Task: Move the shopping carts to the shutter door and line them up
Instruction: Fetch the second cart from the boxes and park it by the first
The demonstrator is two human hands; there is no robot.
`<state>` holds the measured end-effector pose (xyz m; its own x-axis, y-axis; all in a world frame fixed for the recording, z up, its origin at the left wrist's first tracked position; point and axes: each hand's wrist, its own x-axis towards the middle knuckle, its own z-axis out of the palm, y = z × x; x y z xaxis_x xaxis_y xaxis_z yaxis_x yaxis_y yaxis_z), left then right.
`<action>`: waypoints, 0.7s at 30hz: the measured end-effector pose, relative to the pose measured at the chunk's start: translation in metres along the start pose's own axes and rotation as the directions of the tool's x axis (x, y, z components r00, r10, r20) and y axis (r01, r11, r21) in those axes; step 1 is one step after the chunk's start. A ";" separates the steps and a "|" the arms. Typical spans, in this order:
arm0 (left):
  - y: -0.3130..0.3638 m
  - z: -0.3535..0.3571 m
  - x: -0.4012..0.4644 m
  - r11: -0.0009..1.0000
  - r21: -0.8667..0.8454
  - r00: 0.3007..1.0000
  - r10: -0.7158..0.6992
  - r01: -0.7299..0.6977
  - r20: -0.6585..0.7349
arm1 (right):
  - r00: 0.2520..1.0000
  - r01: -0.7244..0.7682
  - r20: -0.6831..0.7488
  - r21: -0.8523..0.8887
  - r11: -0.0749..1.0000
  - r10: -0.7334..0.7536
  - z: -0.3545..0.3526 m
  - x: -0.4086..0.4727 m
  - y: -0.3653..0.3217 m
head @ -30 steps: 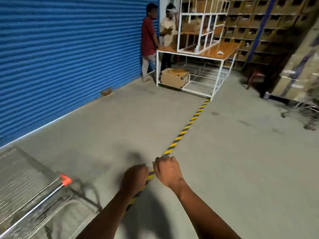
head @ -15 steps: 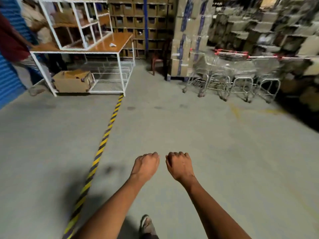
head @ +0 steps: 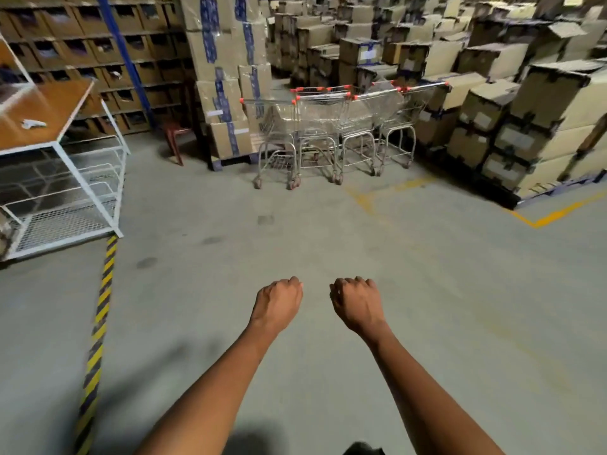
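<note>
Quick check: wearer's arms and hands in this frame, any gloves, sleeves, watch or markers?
None visible. The left hand and right hand are bare, no gloves, rings or tags. Both forearms are bare right to the bottom edge of the frame: no sleeves, watch, bands, cables or markers. Anything above that is out of view.

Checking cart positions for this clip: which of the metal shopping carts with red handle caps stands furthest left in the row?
The metal shopping cart right beside the tall stack of taped cardboard boxes; the other carts stand to its right.
</note>
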<state>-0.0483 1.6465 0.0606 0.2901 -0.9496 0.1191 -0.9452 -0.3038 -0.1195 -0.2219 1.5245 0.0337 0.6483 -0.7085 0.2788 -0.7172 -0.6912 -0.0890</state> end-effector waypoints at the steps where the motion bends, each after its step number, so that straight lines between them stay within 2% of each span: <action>1: -0.001 0.005 0.025 0.999 0.026 0.999 0.037 -0.037 0.001 | 1.000 -0.021 0.002 -0.002 1.000 0.021 0.006 0.019 0.010; 7: 0.002 0.049 0.178 0.990 -0.009 0.990 0.140 -0.141 -0.017 | 0.995 -0.098 0.008 -0.008 0.995 0.098 0.057 0.144 0.085; 11: 0.019 0.068 0.304 0.981 0.047 0.965 0.193 -0.188 -0.178 | 0.992 -0.117 -0.039 -0.014 0.993 0.116 0.083 0.255 0.157; 15: 0.043 0.067 0.449 0.992 0.009 0.978 0.126 -0.126 -0.168 | 0.996 -0.078 -0.054 -0.033 0.996 0.076 0.099 0.372 0.227; 18: 0.057 0.062 0.539 0.991 -0.033 0.965 0.115 -0.126 -0.237 | 0.997 -0.059 -0.049 -0.054 0.997 0.057 0.101 0.441 0.267; 21: 0.071 0.052 0.619 0.992 -0.038 0.976 0.111 -0.120 -0.185 | 0.998 -0.064 -0.024 -0.062 0.996 0.063 0.109 0.502 0.306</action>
<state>0.0720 1.0335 0.0751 0.1507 -0.9464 0.2857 -0.9782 -0.1845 -0.0951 -0.0879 0.9414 0.0420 0.5957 -0.7470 0.2953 -0.7718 -0.6341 -0.0468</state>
